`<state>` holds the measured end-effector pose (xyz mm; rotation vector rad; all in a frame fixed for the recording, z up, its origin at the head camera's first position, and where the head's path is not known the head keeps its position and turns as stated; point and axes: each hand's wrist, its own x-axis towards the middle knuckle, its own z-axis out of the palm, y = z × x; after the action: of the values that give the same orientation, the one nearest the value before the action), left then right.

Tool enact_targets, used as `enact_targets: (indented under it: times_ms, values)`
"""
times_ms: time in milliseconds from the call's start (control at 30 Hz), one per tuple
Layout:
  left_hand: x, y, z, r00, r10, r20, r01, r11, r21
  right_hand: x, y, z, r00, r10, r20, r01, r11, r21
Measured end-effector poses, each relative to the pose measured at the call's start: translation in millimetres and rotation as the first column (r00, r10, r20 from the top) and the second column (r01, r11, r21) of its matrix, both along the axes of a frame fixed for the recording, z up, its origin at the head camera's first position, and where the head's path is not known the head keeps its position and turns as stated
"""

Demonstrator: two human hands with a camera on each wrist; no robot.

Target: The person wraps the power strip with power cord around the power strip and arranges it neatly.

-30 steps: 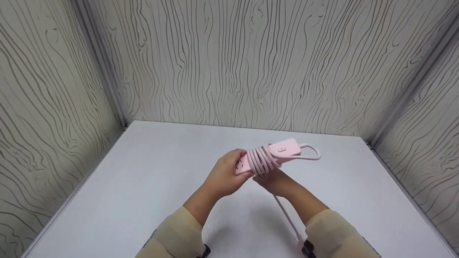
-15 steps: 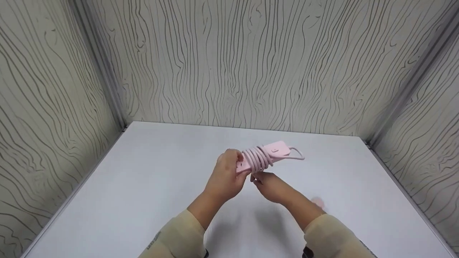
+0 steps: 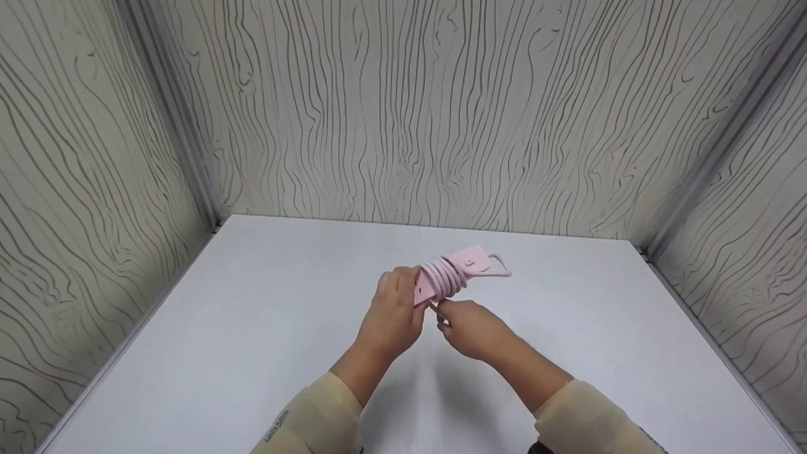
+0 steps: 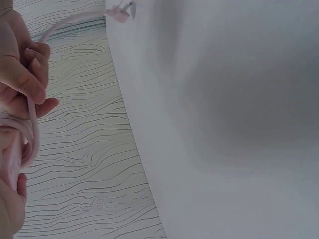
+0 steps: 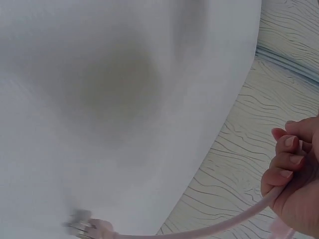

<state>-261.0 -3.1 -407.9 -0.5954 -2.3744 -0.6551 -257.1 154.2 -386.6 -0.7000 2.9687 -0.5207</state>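
Note:
A pink power strip (image 3: 473, 260) is held up over the table, tilted, with several turns of its cord (image 3: 443, 277) wound round its middle. My left hand (image 3: 392, 312) grips the strip's near end, partly covering the sockets. Just below the coils, my right hand (image 3: 473, 328) has its fingers curled round the cord's free length. In the right wrist view the cord (image 5: 219, 227) runs out of that fist to a plug (image 5: 94, 228) with metal prongs. The same plug (image 4: 118, 13) shows at the top of the left wrist view. A cord loop (image 3: 501, 266) sticks out at the strip's far end.
A white table (image 3: 284, 284) lies under both hands. Panels with a wood-grain pattern (image 3: 403, 113) rise behind it and on both sides, with grey strips (image 3: 173, 107) at the corners.
The strip and both hands have shifted a little to the left. My right hand came out from behind the coils to below them. The plug end has swung out of the head view.

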Motion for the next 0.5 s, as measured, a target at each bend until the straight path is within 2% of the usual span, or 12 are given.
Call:
enact_targets:
  times_ms: [133,367,500]
  values:
    - [-2.7,-3.9,-5.1,0.999,0.033,-0.005,-0.033,0.999,-0.032,6.9,-7.3,7.8,1.0,-0.023,-0.005,0.024,0.998,0.051]
    - [-2.7,-4.3,-5.9,0.998,0.021,-0.057,-0.026,0.996,-0.09,12.0,-10.6,14.8,0.997,-0.017,-0.073,0.025,0.993,0.115]
    - [-1.7,-3.9,-6.4,0.998,0.019,-0.055,-0.026,0.992,-0.126,12.4,-9.7,18.3,0.993,-0.024,-0.112,0.043,0.986,0.163]
